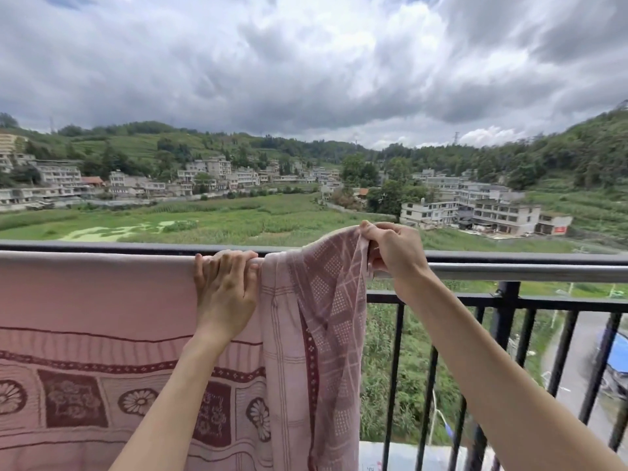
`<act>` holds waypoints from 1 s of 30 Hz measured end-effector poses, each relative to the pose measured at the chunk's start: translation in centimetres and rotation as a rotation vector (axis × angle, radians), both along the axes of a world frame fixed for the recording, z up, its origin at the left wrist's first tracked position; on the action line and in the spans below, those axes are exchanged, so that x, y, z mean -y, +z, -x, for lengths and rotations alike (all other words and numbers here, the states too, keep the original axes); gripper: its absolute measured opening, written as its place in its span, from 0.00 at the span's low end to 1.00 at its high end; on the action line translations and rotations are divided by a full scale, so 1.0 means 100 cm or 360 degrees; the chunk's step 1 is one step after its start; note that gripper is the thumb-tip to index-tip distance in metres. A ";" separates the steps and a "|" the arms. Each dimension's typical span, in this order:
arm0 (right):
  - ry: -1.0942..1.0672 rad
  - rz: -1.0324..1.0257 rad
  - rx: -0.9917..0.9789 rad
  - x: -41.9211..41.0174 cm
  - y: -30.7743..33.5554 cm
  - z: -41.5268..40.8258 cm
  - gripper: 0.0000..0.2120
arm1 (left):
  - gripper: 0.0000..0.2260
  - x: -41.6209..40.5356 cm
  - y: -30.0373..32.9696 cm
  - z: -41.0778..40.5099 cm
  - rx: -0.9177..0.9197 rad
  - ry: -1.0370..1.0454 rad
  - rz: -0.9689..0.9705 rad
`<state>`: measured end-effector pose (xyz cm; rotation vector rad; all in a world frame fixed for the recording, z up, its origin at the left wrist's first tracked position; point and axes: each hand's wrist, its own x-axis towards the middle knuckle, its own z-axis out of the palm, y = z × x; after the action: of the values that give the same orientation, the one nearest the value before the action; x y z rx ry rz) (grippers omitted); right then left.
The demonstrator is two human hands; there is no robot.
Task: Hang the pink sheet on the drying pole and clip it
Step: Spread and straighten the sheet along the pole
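Two hands work the pink sheet, draped over the drying pole. Your left hand clamps sheet to pole; your right hand pinches the bunched edge, which likely needs spreading rightward along the bare pole. No clip visible.

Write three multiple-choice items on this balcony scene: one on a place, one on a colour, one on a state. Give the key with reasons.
1. Where does the left hand rest?
A. on the sheet-covered pole
B. on the black railing
C. at the person's side

2. What colour is the sheet?
A. blue
B. pink
C. green

3. How does the sheet's right end lie?
A. spread flat
B. bunched, held up by the right hand
C. on the floor

Key: 1 A, fingers curl over the draped drying pole; 2 B, pink with maroon pattern; 3 B, fingers pinch the gathered cloth above the pole.
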<state>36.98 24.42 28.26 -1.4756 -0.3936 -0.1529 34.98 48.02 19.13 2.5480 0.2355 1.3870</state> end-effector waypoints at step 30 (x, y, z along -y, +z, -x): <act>0.0650 -0.0551 -0.0909 0.391 -0.023 -0.076 0.11 | 0.06 0.524 0.018 -0.047 0.0437 -0.0770 -0.0002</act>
<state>44.61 -14.65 25.96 -1.0128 -0.1803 0.4966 39.65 -4.33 20.91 2.1724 -0.4016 1.4975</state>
